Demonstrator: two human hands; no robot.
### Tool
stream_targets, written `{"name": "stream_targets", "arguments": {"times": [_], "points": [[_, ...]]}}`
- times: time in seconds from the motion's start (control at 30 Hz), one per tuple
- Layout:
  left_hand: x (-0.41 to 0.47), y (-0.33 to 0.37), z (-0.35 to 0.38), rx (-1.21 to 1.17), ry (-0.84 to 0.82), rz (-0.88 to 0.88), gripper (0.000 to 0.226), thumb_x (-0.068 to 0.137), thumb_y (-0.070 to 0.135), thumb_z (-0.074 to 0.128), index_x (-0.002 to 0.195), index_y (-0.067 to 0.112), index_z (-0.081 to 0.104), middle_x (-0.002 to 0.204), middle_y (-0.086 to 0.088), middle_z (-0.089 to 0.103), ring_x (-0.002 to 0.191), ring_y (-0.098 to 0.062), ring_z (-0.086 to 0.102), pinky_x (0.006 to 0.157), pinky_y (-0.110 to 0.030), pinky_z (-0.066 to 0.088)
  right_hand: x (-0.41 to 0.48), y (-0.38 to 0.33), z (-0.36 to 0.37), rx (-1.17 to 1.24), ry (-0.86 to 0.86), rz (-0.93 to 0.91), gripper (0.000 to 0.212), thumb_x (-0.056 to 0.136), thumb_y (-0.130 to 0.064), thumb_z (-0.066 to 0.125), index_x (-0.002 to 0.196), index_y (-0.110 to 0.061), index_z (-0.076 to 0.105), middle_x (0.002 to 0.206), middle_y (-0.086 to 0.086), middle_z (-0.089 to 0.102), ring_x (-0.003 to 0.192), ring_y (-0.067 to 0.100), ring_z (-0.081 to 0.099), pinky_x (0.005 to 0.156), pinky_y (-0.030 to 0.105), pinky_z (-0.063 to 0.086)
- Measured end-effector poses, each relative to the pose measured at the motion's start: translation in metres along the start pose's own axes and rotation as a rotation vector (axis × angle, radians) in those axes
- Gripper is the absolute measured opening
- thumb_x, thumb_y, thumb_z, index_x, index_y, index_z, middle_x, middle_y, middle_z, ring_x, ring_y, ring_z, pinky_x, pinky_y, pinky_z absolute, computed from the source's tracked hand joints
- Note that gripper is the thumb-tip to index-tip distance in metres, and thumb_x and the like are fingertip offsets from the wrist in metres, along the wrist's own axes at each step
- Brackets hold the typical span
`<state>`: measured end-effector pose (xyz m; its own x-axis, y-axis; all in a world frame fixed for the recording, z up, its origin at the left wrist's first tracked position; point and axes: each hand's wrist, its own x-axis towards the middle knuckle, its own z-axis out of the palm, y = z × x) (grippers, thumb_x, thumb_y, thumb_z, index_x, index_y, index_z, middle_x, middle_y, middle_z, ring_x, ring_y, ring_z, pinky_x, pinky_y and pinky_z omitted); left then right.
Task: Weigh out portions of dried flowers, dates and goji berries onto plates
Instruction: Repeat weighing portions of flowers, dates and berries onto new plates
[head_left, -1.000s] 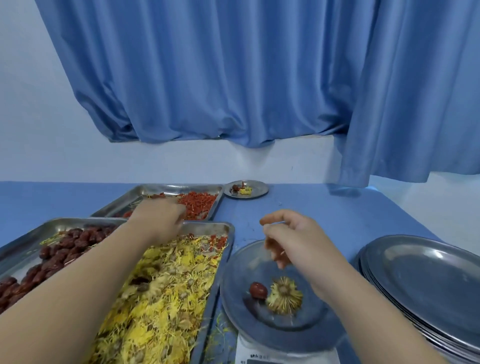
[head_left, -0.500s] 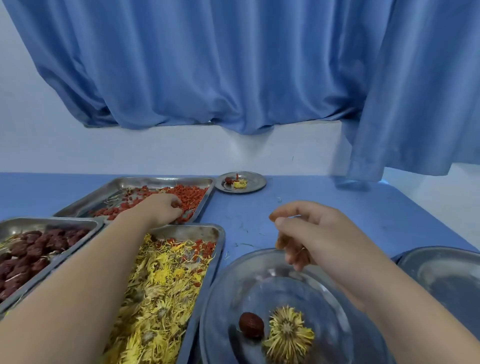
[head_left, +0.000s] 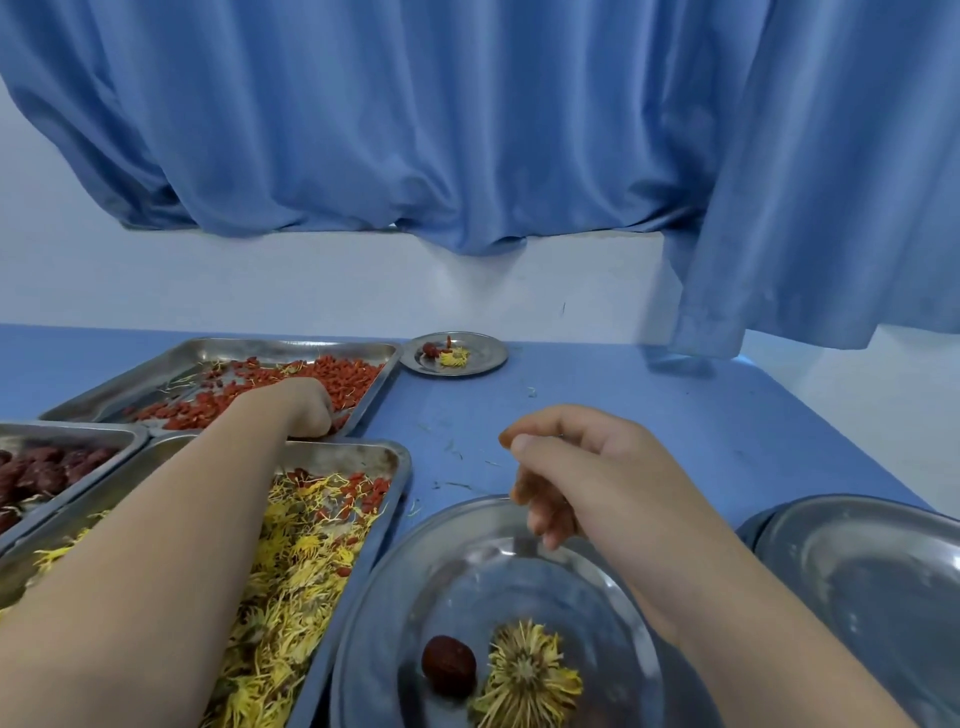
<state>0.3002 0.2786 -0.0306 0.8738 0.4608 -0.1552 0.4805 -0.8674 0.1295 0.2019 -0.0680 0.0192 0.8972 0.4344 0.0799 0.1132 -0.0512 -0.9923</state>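
Since half a second ago little has moved: the left hand (head_left: 306, 410) remains in the goji tray (head_left: 291, 345), and the right hand (head_left: 582, 467) keeps hovering over the near plate (head_left: 405, 597).

We judge the step in hand to be the goji berries, the last of the three ingredients for this portion. The near plate, at the counter's (head_left: 623, 415) near edge, already holds one date (head_left: 448, 670) and one dried flower (head_left: 527, 675), lying just beside each other. No goji berries are on it yet.

The goji berries (head_left: 332, 371) lie in their tray toward the counter's far left. The left arm reaches across the flower tray (head_left: 400, 467) of loose dried flowers (head_left: 301, 561), and the hand is knuckles-up at the goji tray's near right corner. Its fingers curl down into the berries and are hidden, so we cannot tell whether they have closed on any.

The right hand hangs above the plate's far rim, fingers loosely curled, thumb resting against the forefinger. We see nothing held in it.

The next move, as we judge it, calls for lifting a small pinch of berries, carrying it back over the flower tray, and dropping it on the plate without scattering.

A tray of dates (head_left: 41, 467) sits at the left edge. A small plate (head_left: 488, 356) at the far edge already carries all three ingredients. More plates (head_left: 857, 571) wait at the near right corner.
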Motion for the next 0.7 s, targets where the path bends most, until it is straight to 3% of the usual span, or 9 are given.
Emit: {"name": "stream_targets", "arguments": {"times": [0.2,0.37,0.57,0.7], "points": [[-0.004,-0.001,0.000,-0.035,0.040,0.047,0.023,0.087,0.003,0.055,0.091,0.011,0.076,0.098,-0.005,0.070,0.092,-0.020,0.062,0.083,-0.035,0.050,0.001,-0.001,-0.007,-0.001,0.040,-0.025,0.014,0.088,-0.013,0.056,0.083,-0.014,0.069,0.055,-0.002,0.062,0.048,0.013,0.052,0.046,0.025,0.044],[-0.016,-0.001,-0.010,-0.134,0.148,0.100,0.023,0.086,-0.002,0.052,0.084,0.016,0.066,0.087,0.002,0.061,0.077,-0.011,0.054,0.062,-0.027,0.039,0.002,-0.001,-0.013,0.006,0.076,-0.039,0.015,0.088,-0.013,0.057,0.082,-0.014,0.070,0.056,-0.001,0.062,0.048,0.014,0.052,0.047,0.026,0.044],[-0.026,-0.009,-0.026,-0.335,0.197,0.183,0.029,0.084,-0.008,0.052,0.090,0.017,0.066,0.097,0.000,0.063,0.091,-0.017,0.056,0.080,-0.031,0.041,0.004,-0.001,-0.022,0.012,0.126,-0.036,0.016,0.088,-0.013,0.057,0.079,-0.013,0.071,0.056,0.000,0.062,0.048,0.016,0.052,0.047,0.026,0.044],[-0.037,-0.012,-0.031,-0.379,0.238,0.212,0.032,0.084,-0.007,0.053,0.092,0.020,0.067,0.097,0.001,0.064,0.090,-0.017,0.058,0.069,-0.026,0.041,0.003,-0.002,-0.023,0.123,0.113,0.006,0.017,0.089,-0.010,0.056,0.079,-0.009,0.069,0.057,0.004,0.058,0.047,0.016,0.048,0.043,0.025,0.040]]}}
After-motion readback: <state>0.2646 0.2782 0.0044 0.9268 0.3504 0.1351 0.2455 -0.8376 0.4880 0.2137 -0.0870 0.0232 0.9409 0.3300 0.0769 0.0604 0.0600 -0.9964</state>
